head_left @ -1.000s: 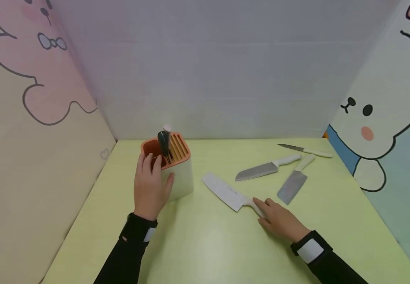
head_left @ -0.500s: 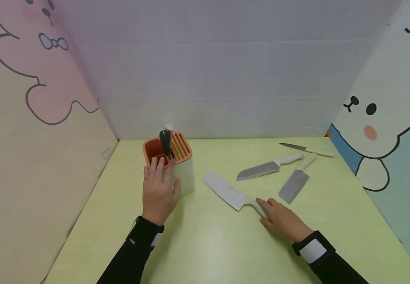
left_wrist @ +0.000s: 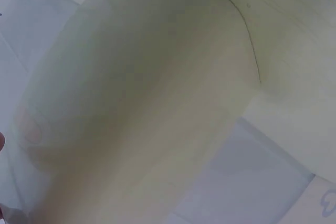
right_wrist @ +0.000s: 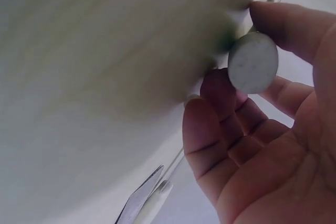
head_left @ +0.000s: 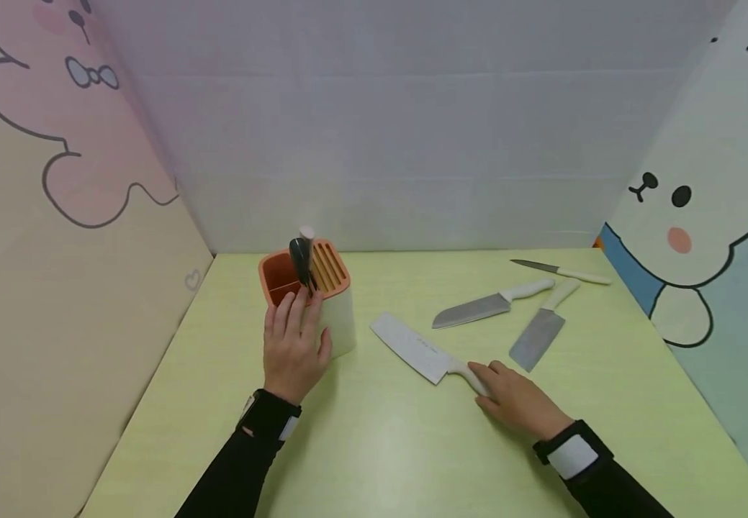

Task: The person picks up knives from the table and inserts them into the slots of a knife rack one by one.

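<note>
A white knife block (head_left: pixel 340 327) with an orange top stands at the left; my left hand (head_left: pixel 294 356) rests against its near side, fingers extended to the rim. Its pale wall (left_wrist: pixel 157 77) fills much of the left wrist view. A dark-handled tool (head_left: pixel 299 257) and a pale handle (head_left: pixel 307 233) stick up from the block. On the table, a large cleaver (head_left: pixel 409 347) lies flat, blade toward the block. My right hand (head_left: pixel 519 403) holds its white handle (head_left: pixel 467 377); the right wrist view shows the handle's round end (right_wrist: pixel 253 62) between thumb and fingers.
Right of the large cleaver lie a wide-bladed knife (head_left: pixel 474 311), a small cleaver (head_left: pixel 537 339) and, farther back, a slim knife (head_left: pixel 584 276). Walls with cartoon drawings enclose the yellow-green table (head_left: pixel 386 460) at the back and both sides.
My left hand has shifted right along the block's near side, uncovering more of the front-left rim. My right hand keeps its hold on the cleaver, which has stayed nearly in place.
</note>
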